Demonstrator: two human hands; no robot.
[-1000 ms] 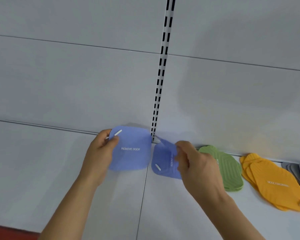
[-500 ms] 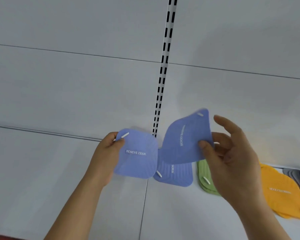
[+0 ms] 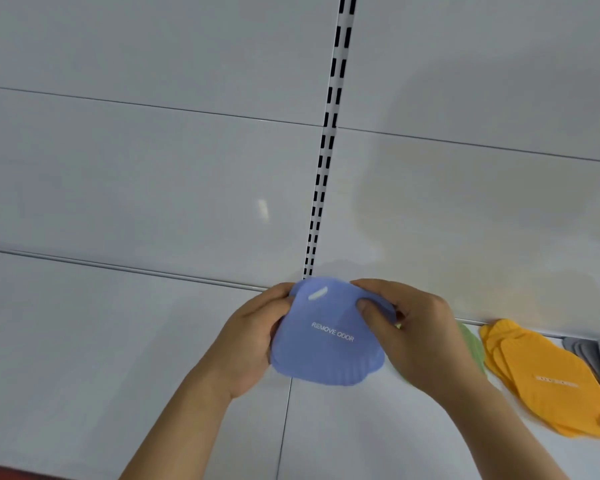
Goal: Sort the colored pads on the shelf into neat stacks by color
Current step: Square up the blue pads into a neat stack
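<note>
Two hands, left [image 3: 253, 344] and right [image 3: 413, 337], pinch blue pads [image 3: 326, 348] together above the shelf [image 3: 84, 375]; orange stack [image 3: 541, 375] at three o'clock. Likely next: square edges, set down.

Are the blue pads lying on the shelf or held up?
Held up: left hand and right hand grip the blue pads.

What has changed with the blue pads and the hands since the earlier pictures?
The right hand brought its lifted blue pad over to the left hand; both hands now grip the blue pads together. The orange pads stayed put.
</note>
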